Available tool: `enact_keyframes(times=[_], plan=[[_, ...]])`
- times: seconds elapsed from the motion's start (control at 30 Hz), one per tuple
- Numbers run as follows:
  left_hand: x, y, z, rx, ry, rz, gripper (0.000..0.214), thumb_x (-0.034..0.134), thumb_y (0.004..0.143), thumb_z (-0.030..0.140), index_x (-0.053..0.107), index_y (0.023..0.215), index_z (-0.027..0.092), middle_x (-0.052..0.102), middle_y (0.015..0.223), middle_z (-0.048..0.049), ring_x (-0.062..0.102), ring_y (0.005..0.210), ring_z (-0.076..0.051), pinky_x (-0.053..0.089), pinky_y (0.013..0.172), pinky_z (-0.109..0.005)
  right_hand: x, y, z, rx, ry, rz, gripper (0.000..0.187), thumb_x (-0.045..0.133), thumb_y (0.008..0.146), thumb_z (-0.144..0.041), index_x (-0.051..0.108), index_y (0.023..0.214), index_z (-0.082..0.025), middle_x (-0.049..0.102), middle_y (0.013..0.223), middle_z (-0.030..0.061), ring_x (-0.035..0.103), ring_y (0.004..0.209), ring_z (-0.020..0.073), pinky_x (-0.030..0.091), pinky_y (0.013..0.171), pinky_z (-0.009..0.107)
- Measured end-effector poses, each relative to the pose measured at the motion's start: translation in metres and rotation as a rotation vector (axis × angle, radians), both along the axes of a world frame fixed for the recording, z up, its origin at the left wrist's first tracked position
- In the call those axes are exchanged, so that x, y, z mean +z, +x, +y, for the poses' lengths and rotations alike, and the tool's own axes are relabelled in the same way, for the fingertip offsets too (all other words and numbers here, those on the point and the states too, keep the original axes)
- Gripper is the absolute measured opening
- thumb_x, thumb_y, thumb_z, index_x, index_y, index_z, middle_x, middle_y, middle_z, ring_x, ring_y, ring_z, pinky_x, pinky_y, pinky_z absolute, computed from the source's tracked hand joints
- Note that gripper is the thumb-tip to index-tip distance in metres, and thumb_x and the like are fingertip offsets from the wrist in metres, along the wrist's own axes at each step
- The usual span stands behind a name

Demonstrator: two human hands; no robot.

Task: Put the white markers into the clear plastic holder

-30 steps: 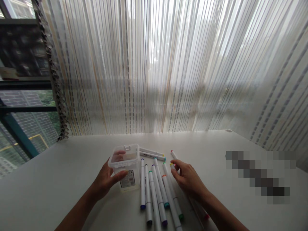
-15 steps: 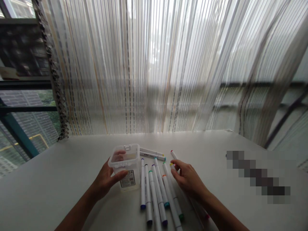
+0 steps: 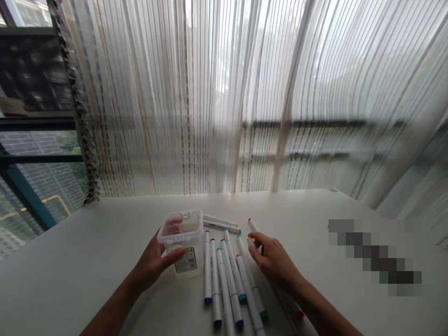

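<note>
My left hand (image 3: pixel 154 259) is wrapped round the near left side of a clear plastic container (image 3: pixel 194 242). The container stands upright with its top uncovered and a printed label on its front, and it looks empty. At the right, my right hand (image 3: pixel 271 259) pinches the yellow-tipped end of a white marker (image 3: pixel 250 241) between thumb and fingers. My palm and forearm hide much of that marker. Several white markers with coloured ends, such as an orange-tipped marker (image 3: pixel 246 284) and a blue-ended marker (image 3: pixel 207 270), lie side by side between my hands.
Two more markers (image 3: pixel 224 226) lie crosswise behind the container. A red-tipped marker (image 3: pixel 252 225) lies just beyond my right hand. A pixelated dark object (image 3: pixel 376 256) is at the right of the white table (image 3: pixel 87 261). A striped sheer curtain (image 3: pixel 168 116) hangs along the far edge.
The curtain's right part has billowed, and its folds have shifted. Both hands, the container and the markers stay practically where they were.
</note>
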State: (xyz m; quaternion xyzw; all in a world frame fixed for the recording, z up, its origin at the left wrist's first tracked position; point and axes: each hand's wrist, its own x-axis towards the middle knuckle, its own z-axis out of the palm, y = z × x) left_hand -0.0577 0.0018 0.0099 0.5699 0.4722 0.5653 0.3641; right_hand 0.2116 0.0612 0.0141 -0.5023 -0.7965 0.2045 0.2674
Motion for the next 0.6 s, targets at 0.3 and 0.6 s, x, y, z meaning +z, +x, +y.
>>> enact_keyframes(times=[0.3,0.6], plan=[[0.035,-0.007,0.005,0.016,0.234,0.002,0.079,0.057,0.065,0.062,0.032,0.129,0.023,0.042,0.130,-0.0130,0.040,0.119,-0.032,0.031,0.100,-0.045,-0.001,0.001,0.000,0.007,0.001,-0.004,0.030,0.042,0.078,-0.023,0.060,0.100,-0.014,0.063,0.075,0.0043,0.054,0.062,0.0148,0.037,0.059,0.024],[0.029,0.015,0.008,0.168,0.307,0.034,0.058,0.053,0.071,0.057,0.049,0.113,0.018,0.050,0.121,-0.0113,0.048,0.111,-0.030,0.037,0.097,-0.041,0.000,0.002,0.002,-0.001,0.014,0.001,0.028,0.043,0.078,-0.021,0.060,0.099,-0.013,0.063,0.073,0.0045,0.054,0.061,0.0150,0.038,0.060,0.024]])
